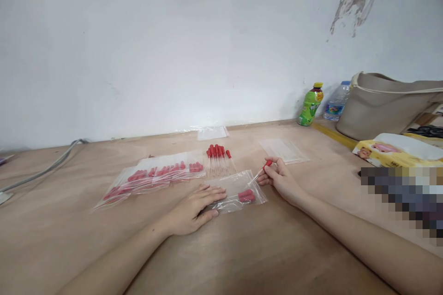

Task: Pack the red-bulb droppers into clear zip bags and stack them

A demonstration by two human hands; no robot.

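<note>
My left hand (pixel 194 209) lies flat, its spread fingers resting on the left end of a clear zip bag (pixel 231 183). Inside that bag are a few red-bulbed droppers (pixel 247 196). Between thumb and fingers, my right hand (pixel 279 179) pinches a single dropper (pixel 268 163) by its red bulb. Its glass tube slants down to the left, close to the bag's upper right edge; whether the tip is inside cannot be made out. Just beyond the bag lies a group of loose droppers (pixel 216 152), bulbs pointing away from me.
Filled bags of droppers (pixel 152 173) overlap at the left. Flat bags lie at the back (pixel 212 133) and right (pixel 284 150). A green bottle (pixel 310 106), a water bottle (pixel 335 103), a grey-beige bin (pixel 377 106) and a tissue pack (pixel 398 150) stand right. A grey cable (pixel 51 169) runs left.
</note>
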